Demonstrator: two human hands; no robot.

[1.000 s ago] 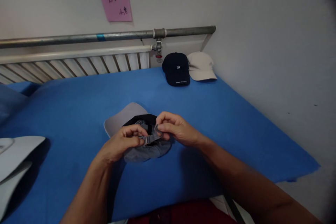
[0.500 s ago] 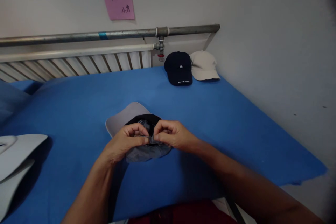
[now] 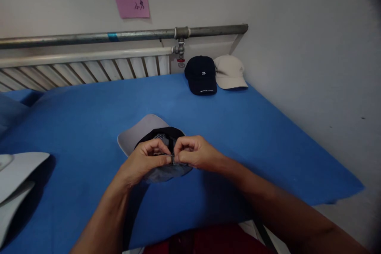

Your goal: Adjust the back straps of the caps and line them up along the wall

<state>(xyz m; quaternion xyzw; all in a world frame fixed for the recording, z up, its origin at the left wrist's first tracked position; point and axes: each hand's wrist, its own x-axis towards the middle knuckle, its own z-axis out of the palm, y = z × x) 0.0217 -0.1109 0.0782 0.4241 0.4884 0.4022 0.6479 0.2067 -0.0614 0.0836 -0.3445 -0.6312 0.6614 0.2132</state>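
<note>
A grey cap (image 3: 162, 175) lies upside down on the blue-covered table, its brim (image 3: 139, 130) pointing to the upper left and its dark inner band showing. At the back of the cap, a strap with a small metal buckle (image 3: 172, 159) sits between my fingertips. My left hand (image 3: 151, 156) pinches the strap on the left side of the buckle. From the right, my right hand (image 3: 193, 151) pinches it too, the fingertips nearly touching those of the left. Part of the strap is hidden under my fingers.
On the blue cloth (image 3: 89, 119) towards the wall are a navy cap (image 3: 201, 74) and a beige cap (image 3: 229, 72), side by side. White brims (image 3: 24, 170) reach in from the left edge. Behind the table run a radiator (image 3: 104, 70) and a metal pipe (image 3: 143, 35).
Both hands have drawn slightly closer together at the buckle, still pinching the strap. The camera view has shifted a little; the other caps stay put.
</note>
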